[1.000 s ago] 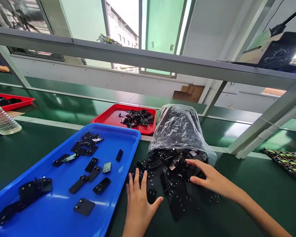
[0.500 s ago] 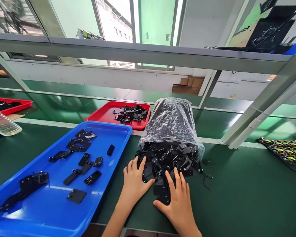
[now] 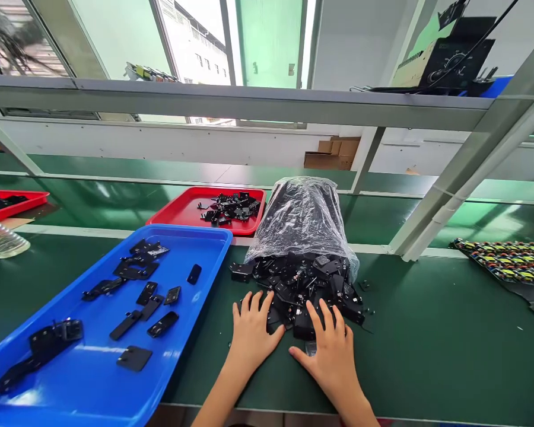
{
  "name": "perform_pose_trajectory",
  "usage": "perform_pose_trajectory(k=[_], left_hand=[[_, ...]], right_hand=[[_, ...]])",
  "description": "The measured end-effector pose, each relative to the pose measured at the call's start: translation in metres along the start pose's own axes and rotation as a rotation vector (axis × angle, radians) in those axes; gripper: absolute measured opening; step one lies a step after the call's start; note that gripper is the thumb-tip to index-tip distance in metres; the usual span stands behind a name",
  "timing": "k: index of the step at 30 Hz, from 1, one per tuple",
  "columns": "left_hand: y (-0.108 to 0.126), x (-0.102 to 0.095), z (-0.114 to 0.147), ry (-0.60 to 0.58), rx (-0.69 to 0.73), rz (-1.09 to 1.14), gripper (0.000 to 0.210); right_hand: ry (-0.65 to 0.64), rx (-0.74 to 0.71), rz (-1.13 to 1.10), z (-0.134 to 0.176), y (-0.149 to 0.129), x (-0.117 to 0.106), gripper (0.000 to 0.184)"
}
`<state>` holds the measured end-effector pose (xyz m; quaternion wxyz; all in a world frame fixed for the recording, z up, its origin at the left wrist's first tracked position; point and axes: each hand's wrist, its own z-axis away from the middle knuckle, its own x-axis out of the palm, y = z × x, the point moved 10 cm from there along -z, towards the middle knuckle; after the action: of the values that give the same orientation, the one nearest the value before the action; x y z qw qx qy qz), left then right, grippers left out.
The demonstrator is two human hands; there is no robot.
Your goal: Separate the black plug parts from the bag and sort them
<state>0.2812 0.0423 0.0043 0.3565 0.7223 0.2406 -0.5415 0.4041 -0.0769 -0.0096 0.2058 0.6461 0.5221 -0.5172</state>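
- Worktop (image 3: 449, 362): green, it carries the blue tray, bag and heap, all gathered near the person, presumably for easy reach.
- Shelf (image 3: 213, 102): it spans above, bearing a boxy device (image 3: 449, 59) at the right, perhaps to keep the surface below free.
- Blue tray (image 3: 93, 379): beside the heap, on the left hand's side; its low rim probably stops small pieces sliding off.
- Bag (image 3: 300, 216): clear plastic, lying with its mouth towards the person, seemingly so its contents can spill forward.
- Heap (image 3: 302, 284): black parts, partly inside the bag's mouth and partly on the worktop, just ahead of both hands.
- Red tray (image 3: 173, 213): behind the blue tray and left of the bag, holding a separate pile of parts (image 3: 231, 207).
- Left hand (image 3: 254, 335): palm down at the heap's near left edge, fingers spread wide; no grip shows.
- Right hand (image 3: 336, 356): at the near right edge, fingers likewise apart, thumb out; whether anything lies beneath the palm, I cannot tell.
- Plate (image 3: 134, 358): black, flat in the blue tray, apart from the other pieces.
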Motion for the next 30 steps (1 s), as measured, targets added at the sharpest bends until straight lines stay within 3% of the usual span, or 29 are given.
perform_pose_trajectory(k=[4,7,15,21,24,27,30], left_hand=[[0.011,-0.006,0.004,0.072,0.072,0.062,0.040],[0.012,-0.012,0.006,0.103,0.086,0.152,0.026],[-0.016,-0.027,0.006,0.161,-0.039,0.500,0.015],[-0.049,-0.027,0.010,0.251,-0.249,0.833,0.023],[-0.063,-0.025,0.012,0.325,-0.330,1.033,0.027],[-0.072,-0.022,0.012,0.393,-0.378,1.281,0.033],[-0.078,-0.019,0.010,0.424,-0.418,1.518,0.038]], right_hand=[[-0.083,-0.013,0.018,-0.003,-0.012,0.011,0.047],[-0.079,-0.019,-0.006,-0.004,-0.014,0.011,0.040],[0.026,0.032,-0.095,-0.007,0.000,-0.001,0.021],[0.174,0.015,-0.103,-0.010,0.009,-0.007,0.032],[0.250,-0.055,-0.138,-0.007,0.003,-0.021,0.037],[0.277,-0.163,-0.189,0.004,-0.020,-0.037,0.038],[0.165,-0.263,-0.228,0.016,-0.060,-0.036,0.046]])
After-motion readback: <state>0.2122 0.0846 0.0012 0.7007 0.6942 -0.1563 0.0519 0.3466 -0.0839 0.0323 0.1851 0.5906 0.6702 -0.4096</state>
